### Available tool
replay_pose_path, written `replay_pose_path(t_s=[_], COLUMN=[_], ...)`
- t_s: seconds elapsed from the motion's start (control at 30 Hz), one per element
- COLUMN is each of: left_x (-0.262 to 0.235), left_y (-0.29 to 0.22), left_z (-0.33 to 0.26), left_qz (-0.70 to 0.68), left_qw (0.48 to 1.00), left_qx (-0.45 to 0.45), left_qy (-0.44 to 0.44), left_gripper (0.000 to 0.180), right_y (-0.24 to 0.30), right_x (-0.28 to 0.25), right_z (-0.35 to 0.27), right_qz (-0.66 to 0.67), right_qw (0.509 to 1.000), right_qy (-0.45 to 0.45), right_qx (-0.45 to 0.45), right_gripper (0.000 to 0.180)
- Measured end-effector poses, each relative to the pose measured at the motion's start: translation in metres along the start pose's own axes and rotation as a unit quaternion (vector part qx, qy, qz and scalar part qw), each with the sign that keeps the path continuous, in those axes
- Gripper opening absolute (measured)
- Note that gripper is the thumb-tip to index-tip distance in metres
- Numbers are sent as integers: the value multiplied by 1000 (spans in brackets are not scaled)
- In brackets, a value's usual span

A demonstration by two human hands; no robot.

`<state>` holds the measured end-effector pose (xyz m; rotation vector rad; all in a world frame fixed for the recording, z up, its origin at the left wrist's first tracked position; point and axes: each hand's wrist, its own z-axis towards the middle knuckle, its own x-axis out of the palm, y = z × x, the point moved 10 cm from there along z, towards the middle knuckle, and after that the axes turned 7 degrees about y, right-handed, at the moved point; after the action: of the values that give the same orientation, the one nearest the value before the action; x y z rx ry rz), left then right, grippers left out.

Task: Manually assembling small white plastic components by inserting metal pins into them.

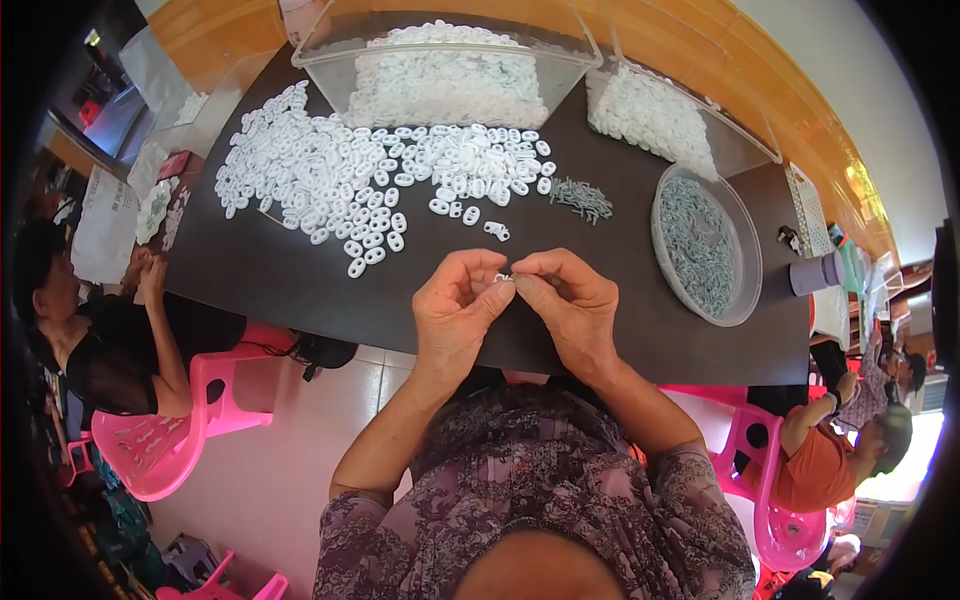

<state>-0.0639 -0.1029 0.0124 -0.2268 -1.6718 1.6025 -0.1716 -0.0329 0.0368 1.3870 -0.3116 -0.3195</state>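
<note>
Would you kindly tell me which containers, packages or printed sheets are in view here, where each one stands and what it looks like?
Clear plastic tub: far edge of the dark table, rectangular, heaped with white rings.
Second clear tub: far right, rectangular, white rings inside.
Round clear tray: right of the hands, shallow, holding grey-green pieces.
White printed sheet: left, beyond the table edge, too blurred to tell more.
No screen shows.

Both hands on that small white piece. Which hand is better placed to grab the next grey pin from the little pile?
Right hand, probably. The grey pin pile lies up and right of the held white piece, on its side; the left hand would have to cross over.
</note>
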Motion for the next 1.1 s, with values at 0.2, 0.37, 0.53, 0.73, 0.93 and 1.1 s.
replay_pose_path(t_s=[0.2,0.37,0.53,0.73,0.93,1.1], left_x=[1,0,-8,-2,-3,4], left_y=[9,4,5,5,-1,-17], left_z=[-5,-7,-8,-8,-12,-13], left_qz=[-80,-58,-48,-40,46,150], left_qw=[997,998,998,999,999,988], left_qx=[-11,2,-7,-23,-14,40], left_qy=[-5,-20,-41,2,15,22], left_gripper=[14,13,17,11,11,12], right_y=[12,18,1,-1,-3,-2], right_x=[2,4,2,-3,-4,-3], right_z=[-3,-3,-3,-6,-8,-10], right_qz=[-27,-24,26,40,18,-17], right_qw=[997,997,999,999,1000,999], right_qy=[-6,13,-16,-9,7,27], right_qx=[-66,-70,16,24,18,1], right_gripper=[10,10,14,16,17,18])
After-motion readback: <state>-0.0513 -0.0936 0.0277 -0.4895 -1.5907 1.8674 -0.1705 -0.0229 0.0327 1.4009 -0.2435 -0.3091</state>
